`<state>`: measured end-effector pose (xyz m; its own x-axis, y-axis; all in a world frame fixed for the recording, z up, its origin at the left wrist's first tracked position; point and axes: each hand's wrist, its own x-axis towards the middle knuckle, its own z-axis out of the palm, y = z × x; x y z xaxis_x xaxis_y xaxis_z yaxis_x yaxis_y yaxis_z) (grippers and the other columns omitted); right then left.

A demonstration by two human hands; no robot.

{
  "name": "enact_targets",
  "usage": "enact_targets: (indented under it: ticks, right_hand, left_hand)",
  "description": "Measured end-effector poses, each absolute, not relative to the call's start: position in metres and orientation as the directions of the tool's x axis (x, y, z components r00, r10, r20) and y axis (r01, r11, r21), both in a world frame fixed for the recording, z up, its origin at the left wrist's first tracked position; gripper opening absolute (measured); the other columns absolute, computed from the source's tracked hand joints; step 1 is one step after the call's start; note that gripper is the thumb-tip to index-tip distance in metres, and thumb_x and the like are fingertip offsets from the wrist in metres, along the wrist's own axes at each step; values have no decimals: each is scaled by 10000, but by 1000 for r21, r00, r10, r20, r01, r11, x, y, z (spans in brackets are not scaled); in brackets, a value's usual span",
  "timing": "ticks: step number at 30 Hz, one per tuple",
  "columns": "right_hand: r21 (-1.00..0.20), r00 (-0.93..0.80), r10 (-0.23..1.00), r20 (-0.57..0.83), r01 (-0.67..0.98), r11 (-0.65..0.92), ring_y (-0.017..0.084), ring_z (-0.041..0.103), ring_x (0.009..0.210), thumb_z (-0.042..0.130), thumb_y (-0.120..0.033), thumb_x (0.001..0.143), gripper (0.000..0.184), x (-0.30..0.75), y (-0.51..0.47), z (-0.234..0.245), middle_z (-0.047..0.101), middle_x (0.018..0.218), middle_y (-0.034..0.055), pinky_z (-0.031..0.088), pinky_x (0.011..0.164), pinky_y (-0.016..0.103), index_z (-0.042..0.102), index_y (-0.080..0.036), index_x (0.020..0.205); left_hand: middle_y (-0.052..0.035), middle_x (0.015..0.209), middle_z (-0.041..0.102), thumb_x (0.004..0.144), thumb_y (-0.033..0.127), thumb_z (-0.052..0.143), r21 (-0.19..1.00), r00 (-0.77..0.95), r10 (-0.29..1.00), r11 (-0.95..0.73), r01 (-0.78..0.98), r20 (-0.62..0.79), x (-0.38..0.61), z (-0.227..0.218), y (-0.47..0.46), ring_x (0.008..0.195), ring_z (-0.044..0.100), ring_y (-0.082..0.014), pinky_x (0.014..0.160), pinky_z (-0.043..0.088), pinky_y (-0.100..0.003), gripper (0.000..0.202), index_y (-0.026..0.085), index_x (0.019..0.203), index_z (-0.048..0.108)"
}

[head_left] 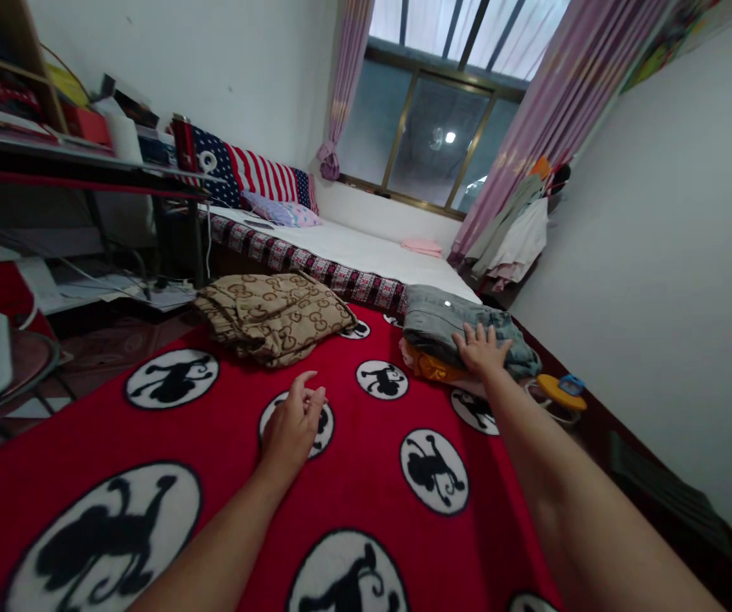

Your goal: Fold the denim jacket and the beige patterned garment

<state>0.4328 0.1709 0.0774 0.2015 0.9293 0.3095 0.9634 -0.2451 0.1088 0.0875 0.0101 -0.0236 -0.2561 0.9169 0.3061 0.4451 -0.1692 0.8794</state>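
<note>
Dim overall, brightest at the upper window panes (426, 25) (a white glare spots the lower glass (433, 157)), the view is slightly soft, stretched at its edges.

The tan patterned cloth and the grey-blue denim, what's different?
The tan patterned cloth has brown shapes; the grey-blue denim shows none. The tan cloth lies on the red blanket; the denim, on orange cloth. The right hand rests on the denim; the tan cloth is untouched. Both look folded.

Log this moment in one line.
left hand: empty, over red blanket | right hand: on folded denim | brown patterned cloth: folded
</note>
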Motion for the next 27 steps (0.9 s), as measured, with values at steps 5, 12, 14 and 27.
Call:
enact_targets:
  ticks: [5,12,14,27]
  right_hand:
    - [47,182,902,391,975,-217,273,31,1485,258,-530,963,747,388,107,10,46,1610,158,198,1147,496,111,-81,1542]
    - [13,148,987,55,989,-149,308,138,1472,245,-591,948,696,345,23,-12,175,1602,91,190,1138,550,237,-215,1533]
    - [20,137,988,66,990,-138,316,147,1469,252,-575,950,686,337,0,-11,175,1601,95,208,1133,548,240,-214,1533]
    - [-134,90,985,144,988,-71,278,214,1457,349,-506,937,571,330,-60,-18,291,1567,39,219,1154,516,423,-250,1442]
  left_hand:
    - [-56,952,716,906,318,483,862,-244,924,-149,484,296,89,-21,9,806,680,-181,687,473,-270,384,196,1271,485]
    - [-62,984,707,870,201,525,857,-259,918,-142,495,301,88,-17,7,847,672,-186,748,479,-286,365,192,1235,529]
    - [-73,989,697,852,164,530,851,-273,901,-166,498,336,90,-18,7,875,663,-191,789,488,-299,358,176,1209,548]
    - [-194,1488,328,837,271,605,526,-383,609,-66,848,694,-35,33,61,1379,268,-359,1125,224,-517,544,123,1339,457]
